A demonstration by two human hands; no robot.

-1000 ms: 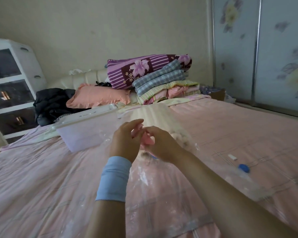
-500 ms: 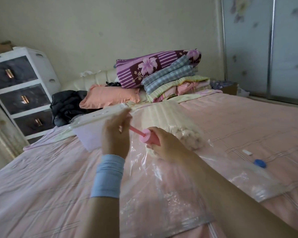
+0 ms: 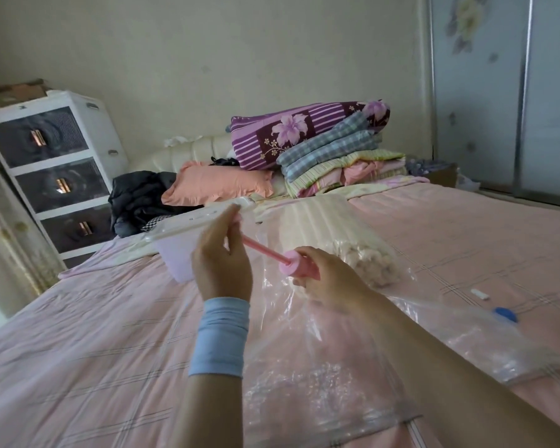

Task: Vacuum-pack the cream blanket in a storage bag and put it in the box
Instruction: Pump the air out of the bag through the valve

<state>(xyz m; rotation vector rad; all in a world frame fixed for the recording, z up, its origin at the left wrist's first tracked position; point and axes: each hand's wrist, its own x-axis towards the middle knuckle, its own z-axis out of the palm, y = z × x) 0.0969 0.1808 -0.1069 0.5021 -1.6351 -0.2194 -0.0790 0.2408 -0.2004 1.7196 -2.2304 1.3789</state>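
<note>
A pink pump (image 3: 299,268) is held over the bed (image 3: 94,334) by both hands. Its thin rod (image 3: 262,250) is drawn out of the barrel and slants up to the left. The rod's upper end is clasped by the left grip (image 3: 222,263), fingers curled round it, and a pale blue wristband (image 3: 220,337) is worn below that hand. The barrel is grasped by the right grip (image 3: 330,279) and held down against the bag (image 3: 320,367). Whether it is seated on a valve cannot be told, as the spot is hidden by the hand.

The cream blanket (image 3: 320,227) is rolled and enclosed in the far end of the clear bag, which is spread flat on the bed, its near end loose and wrinkled. The box (image 3: 175,263), lilac with a white lid (image 3: 201,218) laid on it, is set on the bed just behind the left grip, beside the blanket.

A blue cap (image 3: 505,315) and a small white clip (image 3: 479,294) are seen on the sheet to the right of the bag. A peach pillow (image 3: 220,182) and folded bedding (image 3: 337,156) are piled at the head of the bed.
</note>
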